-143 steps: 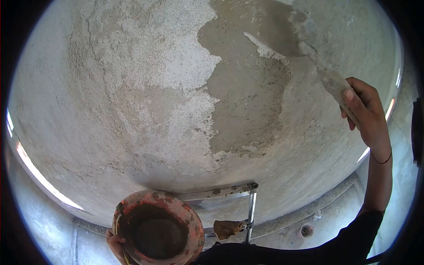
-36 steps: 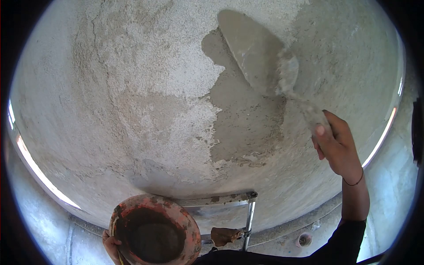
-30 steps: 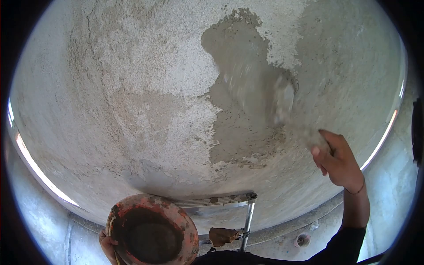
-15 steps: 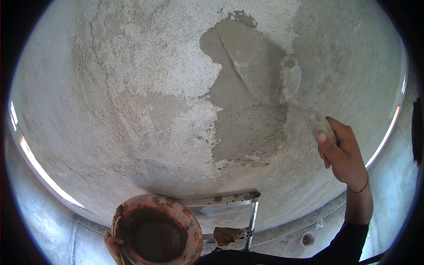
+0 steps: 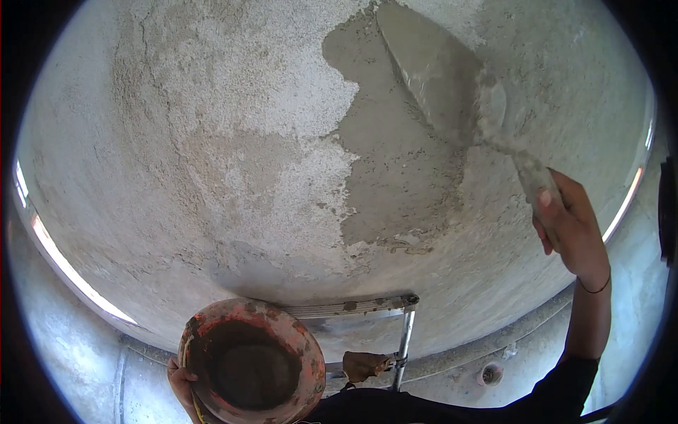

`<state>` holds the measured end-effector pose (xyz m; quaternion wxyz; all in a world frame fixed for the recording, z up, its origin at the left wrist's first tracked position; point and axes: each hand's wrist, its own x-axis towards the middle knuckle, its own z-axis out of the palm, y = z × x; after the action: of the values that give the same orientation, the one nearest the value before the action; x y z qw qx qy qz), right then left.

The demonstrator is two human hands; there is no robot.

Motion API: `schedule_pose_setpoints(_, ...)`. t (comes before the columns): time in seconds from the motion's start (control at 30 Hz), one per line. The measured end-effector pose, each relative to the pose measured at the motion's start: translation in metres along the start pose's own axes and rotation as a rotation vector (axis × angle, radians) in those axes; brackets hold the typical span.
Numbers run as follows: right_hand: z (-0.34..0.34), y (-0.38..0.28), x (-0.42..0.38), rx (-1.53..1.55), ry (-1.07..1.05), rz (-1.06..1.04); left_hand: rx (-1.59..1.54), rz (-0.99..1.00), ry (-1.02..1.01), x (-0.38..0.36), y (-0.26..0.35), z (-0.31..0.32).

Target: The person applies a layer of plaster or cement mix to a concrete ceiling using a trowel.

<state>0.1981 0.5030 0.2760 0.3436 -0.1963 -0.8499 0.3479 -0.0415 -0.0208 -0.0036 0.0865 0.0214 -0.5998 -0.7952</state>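
My right hand (image 5: pixel 569 225) is closed around the handle of a trowel (image 5: pixel 441 74), whose mortar-smeared blade lies against the wall (image 5: pixel 240 92). Under and beside the blade spreads a darker patch of wet mortar (image 5: pixel 395 177), with a ragged left edge against the pale rough surface. At the lower left, my left hand (image 5: pixel 181 385) grips the rim of a round reddish basin (image 5: pixel 311 360). Dark grey mortar (image 5: pixel 254 371) sits inside the basin. Most of the left hand's fingers are hidden behind the rim.
A metal ladder (image 5: pixel 406 336) stands below the wall, its top step beside the basin. A brown piece of material (image 5: pixel 365 366) hangs near its rail. On the floor lies a small round container (image 5: pixel 490 374). Bright gaps show along the wall's curved lower edges.
The trowel and my right hand have moved to the right and slightly up across the mortar patch. My left hand still holds the basin in nearly the same place.
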Motion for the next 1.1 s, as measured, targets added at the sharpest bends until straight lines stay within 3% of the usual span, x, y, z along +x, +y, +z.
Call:
schedule_pose_setpoints(0.07,0.002,0.005,0.000,0.003,-0.014,0.035,0.022,0.028,0.004,0.001,-0.003,0.000)
schedule_pose_setpoints(0.13,0.002,0.011,-0.010,-0.091,-0.165,0.067,0.056,0.028,0.003,-0.002,0.001,0.003)
schedule_pose_setpoints(0.3,0.008,0.024,-0.036,-0.020,-0.152,-0.008,0.058,0.004,-0.017,0.001,0.004,0.004)
schedule_pose_setpoints(0.37,0.011,0.028,-0.035,0.079,-0.127,-0.130,0.105,0.020,-0.033,0.002,0.000,-0.002)
schedule_pose_setpoints(0.47,0.028,0.028,-0.015,0.204,-0.025,-0.097,-0.025,-0.022,-0.089,0.002,0.004,-0.001)
schedule_pose_setpoints(0.5,0.034,0.033,-0.010,0.207,-0.021,-0.098,0.135,0.056,-0.073,0.000,0.004,-0.001)
schedule_pose_setpoints(0.53,0.041,0.040,-0.005,0.226,-0.050,-0.060,0.292,0.132,-0.055,-0.001,0.002,-0.002)
schedule_pose_setpoints(0.6,0.054,0.052,0.002,0.236,-0.080,-0.027,0.281,0.147,-0.037,0.001,-0.002,-0.005)
schedule_pose_setpoints(0.67,0.068,0.062,-0.005,0.065,-0.280,-0.143,0.272,0.154,-0.017,-0.001,-0.006,-0.004)
schedule_pose_setpoints(0.77,0.077,0.060,-0.021,0.095,-0.326,-0.136,0.162,0.069,0.015,-0.002,0.002,0.003)
schedule_pose_setpoints(0.9,0.060,0.047,-0.020,0.147,-0.276,-0.124,0.068,-0.001,-0.032,-0.004,0.006,0.001)
schedule_pose_setpoints(0.97,0.059,0.037,-0.013,0.304,-0.111,-0.083,0.108,0.000,-0.070,-0.003,0.003,-0.003)
schedule_pose_setpoints(1.1,0.073,0.052,-0.005,0.322,-0.169,-0.033,0.025,0.005,-0.052,0.002,-0.006,-0.008)
